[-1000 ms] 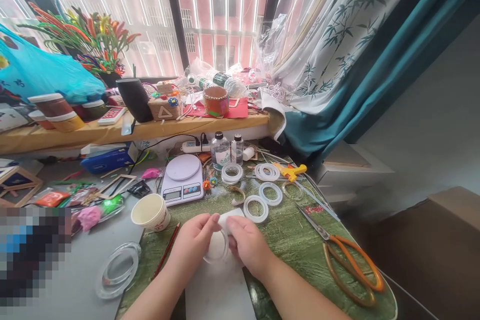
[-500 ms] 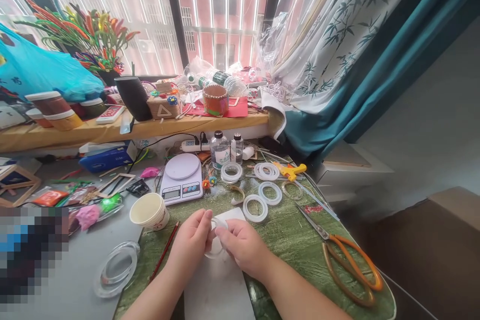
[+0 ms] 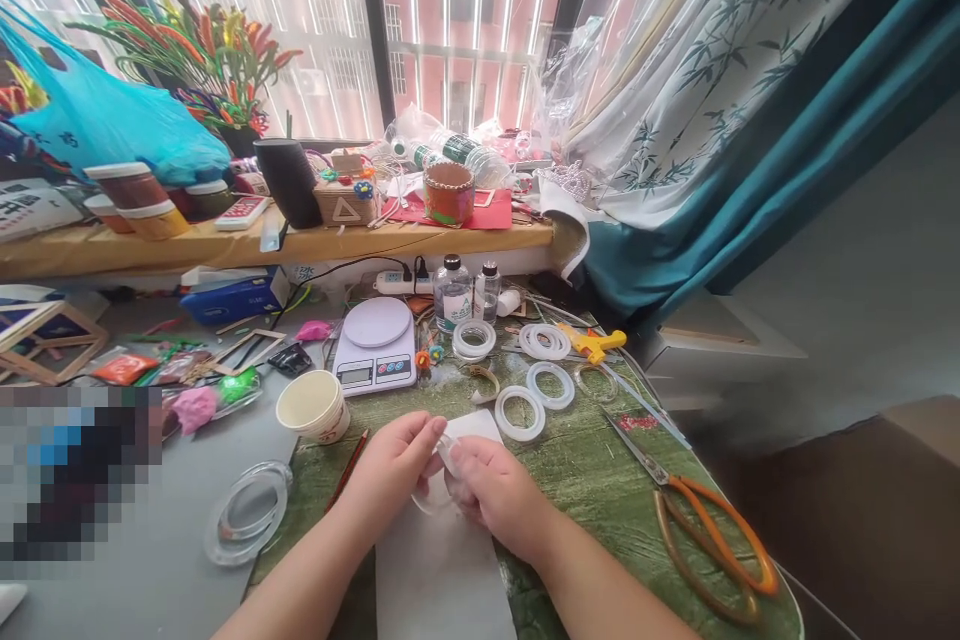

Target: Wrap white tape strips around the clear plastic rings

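A clear ring (image 3: 429, 498) is pinched between both hands above a white sheet (image 3: 442, 580). My left hand (image 3: 401, 460) is closed on the ring's upper left side. My right hand (image 3: 491, 485) grips its right side, where a whitish strip shows between the thumbs. The fingers partly hide the ring. Just beyond my hands lie a white ring mold (image 3: 520, 432) and a bluish ring mold (image 3: 550, 403). A dark red pencil (image 3: 348, 469) rests left of my left hand.
Orange-handled scissors (image 3: 709, 535) lie at the right. A paper cup (image 3: 313, 423), a kitchen scale (image 3: 375, 370) and clear bottles (image 3: 452, 295) stand behind. Clear rings (image 3: 277, 510) lie at the left, a yellow glue gun (image 3: 596, 344) at the back right.
The view has shifted, so the scene sits farther right. The held ring has turned slightly between my fingers, and my right hand covers more of it.
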`<state>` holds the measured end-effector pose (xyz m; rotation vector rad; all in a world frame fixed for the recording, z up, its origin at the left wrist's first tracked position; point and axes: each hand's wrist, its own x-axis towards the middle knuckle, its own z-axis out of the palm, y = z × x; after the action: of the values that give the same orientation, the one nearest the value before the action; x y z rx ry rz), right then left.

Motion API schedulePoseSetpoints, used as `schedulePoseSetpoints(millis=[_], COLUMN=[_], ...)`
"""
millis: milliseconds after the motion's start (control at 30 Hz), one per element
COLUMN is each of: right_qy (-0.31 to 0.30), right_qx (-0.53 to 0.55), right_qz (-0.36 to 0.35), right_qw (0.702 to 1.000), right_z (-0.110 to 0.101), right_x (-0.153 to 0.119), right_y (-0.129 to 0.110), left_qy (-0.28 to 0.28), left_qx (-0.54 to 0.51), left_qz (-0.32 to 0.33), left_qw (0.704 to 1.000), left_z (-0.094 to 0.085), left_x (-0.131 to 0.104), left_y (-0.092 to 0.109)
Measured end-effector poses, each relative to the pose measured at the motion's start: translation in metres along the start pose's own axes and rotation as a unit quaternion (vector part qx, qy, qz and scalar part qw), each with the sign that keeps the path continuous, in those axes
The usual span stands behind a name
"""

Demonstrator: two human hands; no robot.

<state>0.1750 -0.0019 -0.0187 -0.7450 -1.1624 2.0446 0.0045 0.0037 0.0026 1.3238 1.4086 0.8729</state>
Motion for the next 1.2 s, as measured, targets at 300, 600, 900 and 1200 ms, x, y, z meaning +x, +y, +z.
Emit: schedulePoseSetpoints(millis=[300,600,900,1200], right_qy=[0.026,-0.040,0.003,-0.020], right_qx=[-0.013,-0.042,0.088,0.125], right_qz=[-0.080,-0.066,-0.005,0.015], right_qw=[0.996,0.996,0.996,0.992], right_z=[0.008,0.006,0.005,0.006], right_x=[0.004,-0.002,-0.003,-0.003], right_y=[-0.002,-0.007,-0.001,0.000], left_qy=[0.031,-0.039,-0.029,-0.018], left_qx=[-0.039,-0.018,-0.072,-0.064], left_qz=[0.006,0.037,0.023,0.025], left_qw=[0.999,0.998,0.997,0.997], left_z=[0.012,-0.005,0.013,0.007], left_x=[-0.003,-0.004,-0.007,-0.009], left_y=[-0.004,0.004,0.000,0.001])
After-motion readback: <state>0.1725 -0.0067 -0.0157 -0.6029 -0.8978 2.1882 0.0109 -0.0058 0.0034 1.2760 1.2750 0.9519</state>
